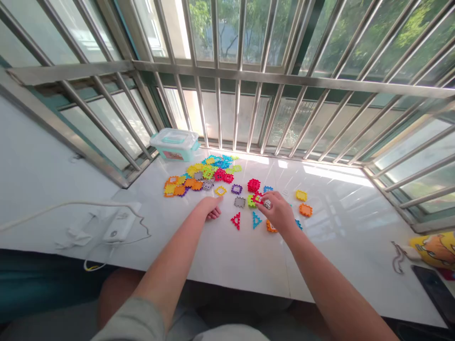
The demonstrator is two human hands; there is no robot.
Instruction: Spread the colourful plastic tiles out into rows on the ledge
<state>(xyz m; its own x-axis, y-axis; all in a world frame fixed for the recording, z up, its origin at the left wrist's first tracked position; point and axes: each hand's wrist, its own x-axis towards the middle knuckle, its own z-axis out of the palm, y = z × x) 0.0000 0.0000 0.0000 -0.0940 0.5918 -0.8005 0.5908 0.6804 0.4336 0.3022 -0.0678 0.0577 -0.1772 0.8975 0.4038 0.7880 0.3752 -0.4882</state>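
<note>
My right hand pinches a red square window-frame building piece between thumb and fingers. A small whitish piece shows at the same fingertips; I cannot tell whether it is held too. Right behind the red piece lies a lime-green piece. My left hand rests on the table with its fingers curled and nothing visible in them, just below a yellow frame piece. Between the hands lie a grey square, a purple frame, a red triangle and a blue triangle.
A heap of interlocking pieces spreads at the back left, before a lidded teal box. Red pieces are stacked at centre. Orange and yellow pieces lie right. A white power strip and a phone flank the table.
</note>
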